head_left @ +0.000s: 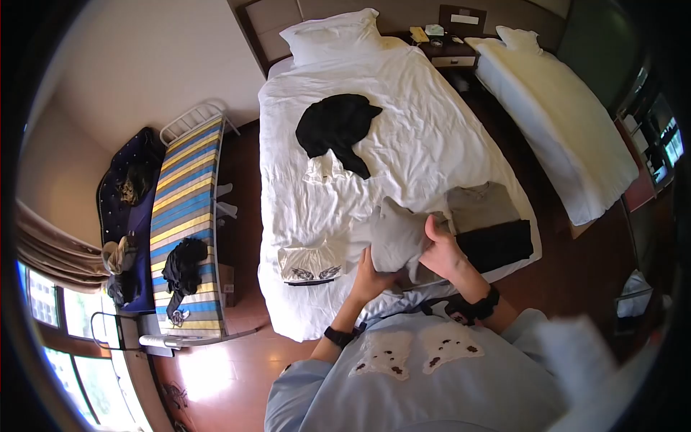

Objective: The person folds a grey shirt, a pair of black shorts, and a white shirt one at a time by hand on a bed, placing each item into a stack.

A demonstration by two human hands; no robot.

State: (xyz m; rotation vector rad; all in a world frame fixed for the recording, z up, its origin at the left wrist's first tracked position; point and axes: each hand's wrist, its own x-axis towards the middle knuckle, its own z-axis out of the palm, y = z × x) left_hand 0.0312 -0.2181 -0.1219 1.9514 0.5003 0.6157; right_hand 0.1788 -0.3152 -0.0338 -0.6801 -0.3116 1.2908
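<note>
A grey garment [396, 234], bunched and partly folded, is held up over the near edge of the bed. My left hand [371, 277] grips its lower left side. On its right side is my right hand [443, 252], thumb raised and fingers partly hidden behind the cloth. Just beyond that hand lie a folded grey-brown top [482, 205] and a folded black garment [497, 243]. Left of my left hand rests a folded white top [311, 263] with a dark wing print. Farther up the bed a crumpled black garment [335, 122] lies against a small white garment [325, 170].
The large bed [432, 129] has a white cover and a pillow [331, 36]. To the left stands a striped cot [183, 209] with black clothing [184, 266], beside a dark sofa [119, 173]. A second bed [554, 129] and a nightstand [452, 54] are at the right.
</note>
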